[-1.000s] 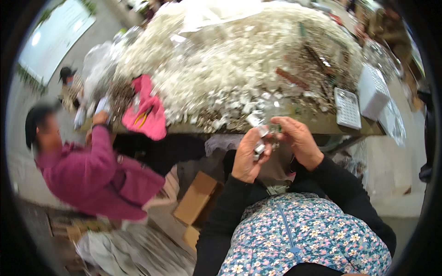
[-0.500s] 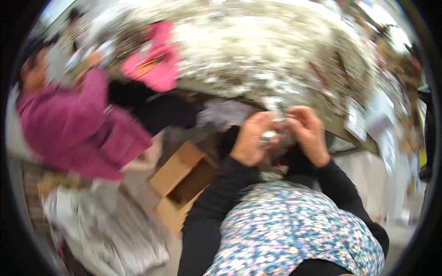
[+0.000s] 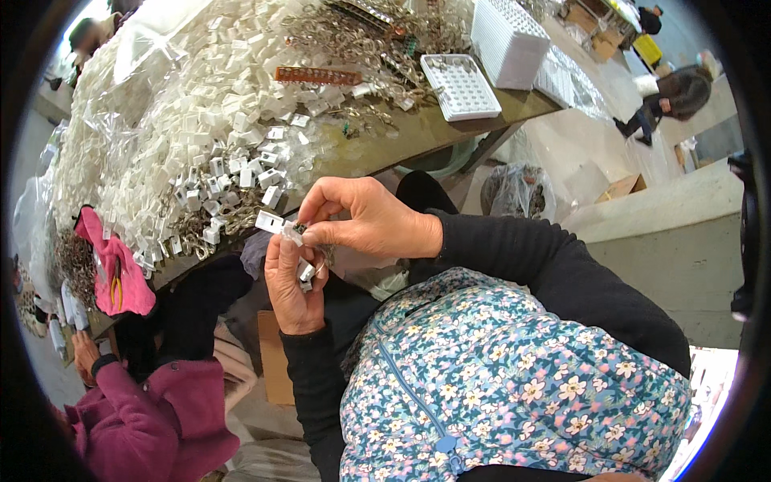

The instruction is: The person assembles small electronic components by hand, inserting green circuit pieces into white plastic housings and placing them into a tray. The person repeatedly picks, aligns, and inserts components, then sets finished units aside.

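While the view was tilted and blurred half a second ago, it now sits steadier and the hands have come down closer to the person's lap, just below the near edge of the desk [image 3: 418, 136]. Left hand [image 3: 293, 281] is curled loosely shut, cupping several small white clips [image 3: 305, 271] against the palm. Right hand [image 3: 365, 218] is pinched closed, thumb and forefinger gripping one white clip [image 3: 269, 221] together with a small dark metal piece at the point where both hands meet. Both hands touch at the fingertips, as before. Judgement: fitting of clip to metal piece is under way, not finished. Beyond the hands, the desk carries a large heap of white clips [image 3: 201, 120], with a white tray [image 3: 459, 87] further right. Left of the hands, a co-worker in a magenta sleeve [image 3: 152, 410] sits near a pink cloth [image 3: 120, 273].
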### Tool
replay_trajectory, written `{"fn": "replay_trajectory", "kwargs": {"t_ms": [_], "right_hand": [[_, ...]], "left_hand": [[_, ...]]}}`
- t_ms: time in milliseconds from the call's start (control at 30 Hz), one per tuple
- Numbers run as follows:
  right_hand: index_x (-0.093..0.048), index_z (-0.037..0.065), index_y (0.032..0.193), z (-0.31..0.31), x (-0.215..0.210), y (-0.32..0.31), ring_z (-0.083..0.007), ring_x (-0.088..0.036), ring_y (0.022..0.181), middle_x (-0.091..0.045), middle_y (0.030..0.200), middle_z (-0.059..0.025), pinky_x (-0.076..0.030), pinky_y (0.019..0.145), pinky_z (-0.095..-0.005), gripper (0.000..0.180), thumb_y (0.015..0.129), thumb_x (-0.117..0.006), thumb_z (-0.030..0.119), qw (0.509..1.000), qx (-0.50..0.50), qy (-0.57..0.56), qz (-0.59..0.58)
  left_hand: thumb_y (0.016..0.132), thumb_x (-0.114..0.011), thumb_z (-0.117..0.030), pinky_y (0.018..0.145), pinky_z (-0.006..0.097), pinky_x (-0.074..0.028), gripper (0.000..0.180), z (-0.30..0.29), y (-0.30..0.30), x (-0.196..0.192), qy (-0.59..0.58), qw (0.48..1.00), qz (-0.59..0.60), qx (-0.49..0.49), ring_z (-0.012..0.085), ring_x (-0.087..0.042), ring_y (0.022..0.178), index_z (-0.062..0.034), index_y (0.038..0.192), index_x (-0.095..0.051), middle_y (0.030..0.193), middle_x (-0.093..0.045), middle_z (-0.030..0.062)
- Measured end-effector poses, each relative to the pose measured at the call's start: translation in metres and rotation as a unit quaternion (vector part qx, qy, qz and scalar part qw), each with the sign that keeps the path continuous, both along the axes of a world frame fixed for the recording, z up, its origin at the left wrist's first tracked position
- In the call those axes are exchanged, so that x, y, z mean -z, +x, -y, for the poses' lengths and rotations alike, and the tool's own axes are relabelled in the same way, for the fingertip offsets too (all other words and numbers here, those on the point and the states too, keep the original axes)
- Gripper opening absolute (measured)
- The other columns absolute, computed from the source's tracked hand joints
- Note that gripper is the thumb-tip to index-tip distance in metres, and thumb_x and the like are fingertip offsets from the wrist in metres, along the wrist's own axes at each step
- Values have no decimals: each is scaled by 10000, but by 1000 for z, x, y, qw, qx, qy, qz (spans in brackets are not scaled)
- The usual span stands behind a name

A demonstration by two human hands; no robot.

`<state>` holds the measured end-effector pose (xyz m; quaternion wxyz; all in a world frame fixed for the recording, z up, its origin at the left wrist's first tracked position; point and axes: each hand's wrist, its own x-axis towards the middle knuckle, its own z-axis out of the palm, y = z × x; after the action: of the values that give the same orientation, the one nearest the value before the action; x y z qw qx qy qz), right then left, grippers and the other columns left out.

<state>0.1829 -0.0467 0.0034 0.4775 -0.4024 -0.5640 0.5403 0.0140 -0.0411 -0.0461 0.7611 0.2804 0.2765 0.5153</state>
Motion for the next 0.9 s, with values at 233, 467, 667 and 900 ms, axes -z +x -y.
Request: {"fn": "replay_trajectory", "kwargs": {"t_ms": [233, 467, 667, 900], "right_hand": [[-607, -36, 943, -3, 16, 9, -92, -620, 761, -655, 835, -57, -510, 697, -235, 158, 850, -671, 75, 995, -16, -60, -80], [-614, -48, 943, -4, 15, 7, -92, -618, 737, -652, 832, -62, -511, 675, -233, 155, 873, -649, 85, 992, -14, -73, -100], [-607, -61, 919, -3, 12, 3, -116, -599, 697, -629, 782, -72, -507, 629, -253, 130, 868, -623, 57, 979, -12, -73, -192], [-604, -53, 935, -3, 11, 1, -126, -594, 697, -614, 763, -66, -509, 624, -264, 137, 877, -621, 70, 969, -17, -134, -208]], "left_hand": [[879, -656, -250, 375, 182, -356, 213, 0, 7, 3, 2, 997, -73, -3, 82, -512, 502, -65, 948, -576, 719, -586, 23], [862, -679, -265, 384, 183, -354, 231, -2, 11, 6, 39, 998, -56, -4, 81, -515, 502, -73, 927, -568, 722, -593, 28], [853, -687, -286, 398, 181, -381, 254, -2, 9, 5, 65, 997, -43, -13, 87, -530, 516, -87, 939, -554, 744, -598, 25], [824, -721, -262, 410, 201, -430, 261, -3, 13, 7, 50, 998, -45, -18, 119, -580, 539, -80, 922, -562, 748, -622, 39]]}}
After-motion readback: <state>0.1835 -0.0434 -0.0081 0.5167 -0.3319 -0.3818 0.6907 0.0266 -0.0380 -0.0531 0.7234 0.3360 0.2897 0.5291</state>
